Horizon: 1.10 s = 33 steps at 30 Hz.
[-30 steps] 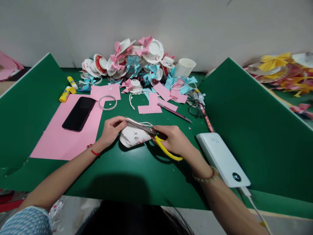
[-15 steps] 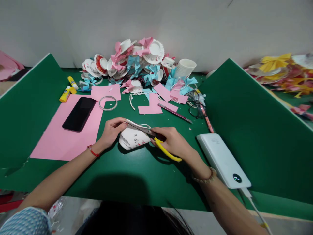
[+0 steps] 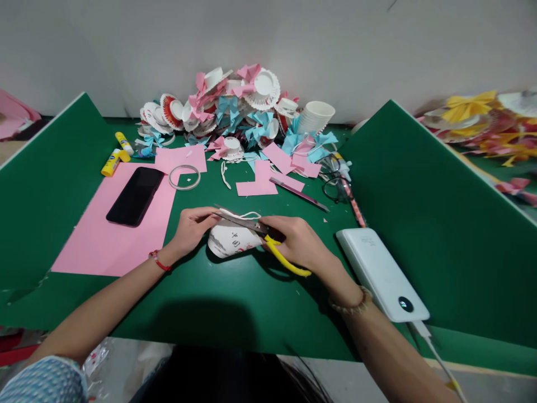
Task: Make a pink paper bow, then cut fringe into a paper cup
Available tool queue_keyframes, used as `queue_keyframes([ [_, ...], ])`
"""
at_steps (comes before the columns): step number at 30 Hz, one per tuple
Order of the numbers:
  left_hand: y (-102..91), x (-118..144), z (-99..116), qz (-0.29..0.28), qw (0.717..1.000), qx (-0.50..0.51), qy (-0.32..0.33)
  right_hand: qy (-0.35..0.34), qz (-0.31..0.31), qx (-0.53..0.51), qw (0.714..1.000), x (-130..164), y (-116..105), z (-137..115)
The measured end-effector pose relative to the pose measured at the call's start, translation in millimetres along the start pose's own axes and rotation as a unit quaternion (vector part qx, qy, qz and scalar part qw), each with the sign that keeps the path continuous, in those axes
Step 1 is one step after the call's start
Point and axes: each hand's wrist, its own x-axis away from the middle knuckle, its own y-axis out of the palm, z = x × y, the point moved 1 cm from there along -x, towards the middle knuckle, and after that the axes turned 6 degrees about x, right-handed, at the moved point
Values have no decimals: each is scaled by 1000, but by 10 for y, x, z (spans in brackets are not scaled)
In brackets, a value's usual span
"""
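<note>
A white paper cup [image 3: 231,242] with dark printed characters and a grey landscape picture lies tipped between my hands, just above the green table. My left hand [image 3: 193,226] pinches its upper left edge between thumb and fingers. In my right hand [image 3: 293,238] is a pair of scissors [image 3: 274,252] with yellow handles. Their metal blades lie along the cup's upper edge and point towards my left fingers. A narrow white strip [image 3: 247,215], seemingly cut from the rim, curls above the blades.
Behind my hands lie pink paper pieces [image 3: 258,182], a craft knife [image 3: 298,194] and a tape roll [image 3: 184,187]. Paper-cup hats [image 3: 264,84] are heaped at the back. A phone [image 3: 136,196] rests left, a power bank [image 3: 381,274] right. Green partitions [image 3: 440,224] border the sides.
The cup has shifted slightly right and turned a little, and more of the scissors' blades shows above it near my left fingers. Both hands have barely moved.
</note>
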Motion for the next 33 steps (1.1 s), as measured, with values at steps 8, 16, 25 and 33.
queue_keyframes([
  [8,5,1,-11,0,1000,14,-1,-18,-3,12,1000,11,7,15],
  [16,16,15,-33,-1,1000,14,-2,-12,-3,14,1000,6,14,-7],
  [25,41,32,-5,-14,1000,15,-8,-14,-15,5,1000,7,9,-10],
  [33,51,37,-49,-24,999,31,-1,-14,-15,-6,1000,0,25,-19],
])
